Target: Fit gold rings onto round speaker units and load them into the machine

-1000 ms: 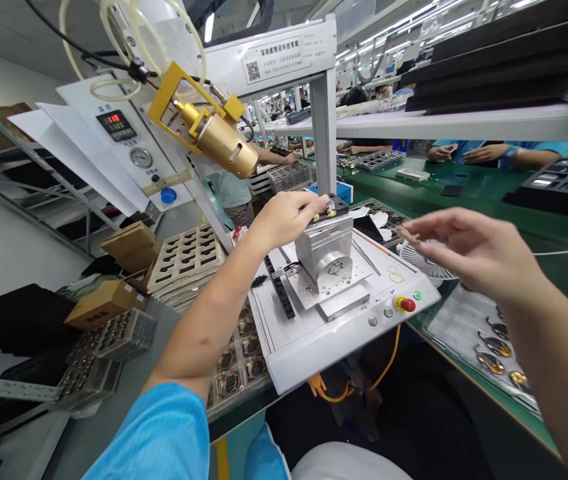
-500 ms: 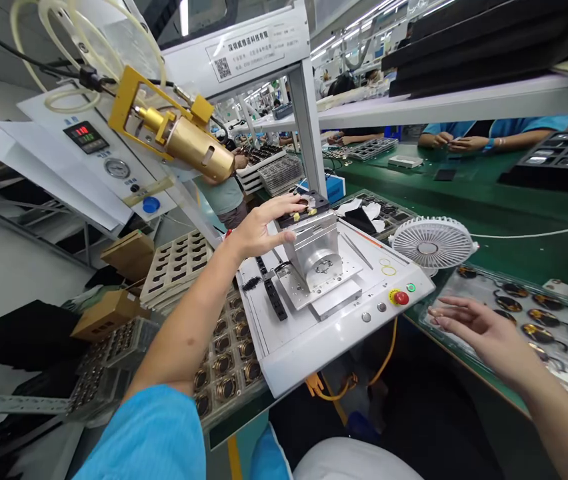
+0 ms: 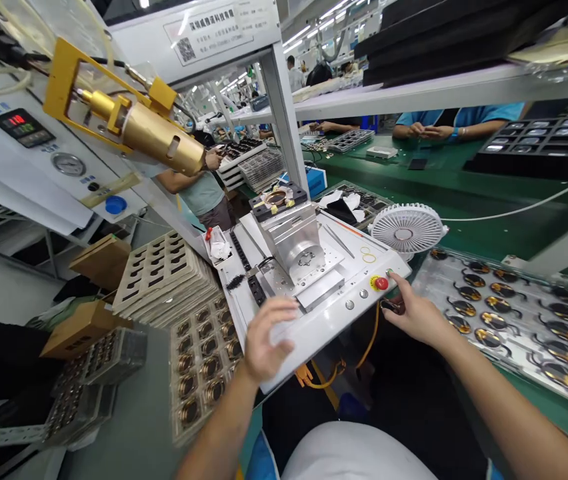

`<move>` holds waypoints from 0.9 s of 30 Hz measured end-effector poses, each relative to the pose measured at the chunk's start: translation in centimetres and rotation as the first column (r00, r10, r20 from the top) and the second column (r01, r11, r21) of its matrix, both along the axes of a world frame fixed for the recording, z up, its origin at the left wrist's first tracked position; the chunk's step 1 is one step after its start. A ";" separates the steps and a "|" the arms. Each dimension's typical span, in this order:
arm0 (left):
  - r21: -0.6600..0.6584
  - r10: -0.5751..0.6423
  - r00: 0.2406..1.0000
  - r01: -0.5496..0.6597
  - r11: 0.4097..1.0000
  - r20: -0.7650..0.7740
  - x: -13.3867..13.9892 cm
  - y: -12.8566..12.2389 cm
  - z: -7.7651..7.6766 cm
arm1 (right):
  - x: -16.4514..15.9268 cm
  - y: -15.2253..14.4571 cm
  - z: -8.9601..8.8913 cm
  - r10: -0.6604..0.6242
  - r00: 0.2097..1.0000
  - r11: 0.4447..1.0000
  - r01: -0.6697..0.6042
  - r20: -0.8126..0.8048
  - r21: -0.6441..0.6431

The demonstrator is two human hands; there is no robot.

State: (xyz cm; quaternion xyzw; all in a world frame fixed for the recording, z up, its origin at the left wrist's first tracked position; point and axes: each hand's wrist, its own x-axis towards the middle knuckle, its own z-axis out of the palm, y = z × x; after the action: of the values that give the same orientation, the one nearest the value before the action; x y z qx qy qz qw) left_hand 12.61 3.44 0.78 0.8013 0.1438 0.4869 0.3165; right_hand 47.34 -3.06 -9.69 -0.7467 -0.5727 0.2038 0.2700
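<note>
My right hand (image 3: pixel 421 317) is at the front right corner of the white machine base (image 3: pixel 309 340). Its index finger rests on the green button (image 3: pixel 390 273), beside a red emergency stop button (image 3: pixel 381 283). A small dark part (image 3: pixel 391 306), mostly covered, is pinched below that finger. My left hand (image 3: pixel 267 340), slightly blurred, hovers over the front edge of the base with its fingers apart and nothing in them. Behind it stands a metal block fixture (image 3: pixel 297 233). A gold-rimmed ring (image 3: pixel 275 198) sits in the black holder on top.
A brass cylinder head (image 3: pixel 164 137) hangs at upper left. A white fan (image 3: pixel 407 230) stands right of the base, near a clear tray (image 3: pixel 431 283) of black-and-gold parts. Another tray (image 3: pixel 199 360) holds gold-rimmed rings at left. Tweezers (image 3: pixel 339 240) lie on the base. Co-workers sit beyond.
My left hand has left the holder atop the fixture and come down toward the front, uncovering the ring. My right hand has moved from the parts tray to the green button.
</note>
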 end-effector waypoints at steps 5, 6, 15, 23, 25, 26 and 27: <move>-0.775 -0.080 0.995 0.006 0.632 -0.058 2.6 -7.2 -8.6 | -1.6 -3.4 1.8 0.193 0.947 0.979 -0.168 -0.257 0.115; -0.846 -0.099 0.995 0.054 0.531 0.001 3.1 -8.1 -9.6 | -2.8 -4.4 1.9 0.271 0.905 0.958 -0.218 -0.328 0.188; -0.891 -0.043 0.925 0.375 0.256 0.377 5.4 -9.5 -12.2 | -11.4 -7.6 -0.1 0.474 0.819 0.745 -0.179 -0.322 0.642; -0.918 0.011 0.967 0.237 0.317 0.253 3.4 -9.8 -12.5 | 5.7 0.0 2.0 -0.177 0.984 0.970 0.170 0.023 0.172; -0.929 0.023 0.976 0.197 0.313 0.215 2.4 -10.3 -13.1 | 10.3 2.9 2.0 -0.292 0.954 0.951 0.282 0.068 0.128; -0.934 0.031 0.981 0.175 0.311 0.194 2.0 -10.6 -13.5 | 12.1 4.1 1.9 -0.317 0.945 0.945 0.308 0.081 0.112; -0.937 0.041 0.984 0.151 0.315 0.173 1.6 -10.8 -13.8 | 13.5 5.2 1.7 -0.330 0.940 0.942 0.322 0.088 0.098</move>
State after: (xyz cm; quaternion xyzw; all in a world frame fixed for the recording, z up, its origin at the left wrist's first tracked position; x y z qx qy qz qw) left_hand 14.17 -7.35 -13.04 0.4262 0.3471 0.3638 0.7520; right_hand 60.83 2.17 -7.97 -0.8291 -0.4621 0.0939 0.3005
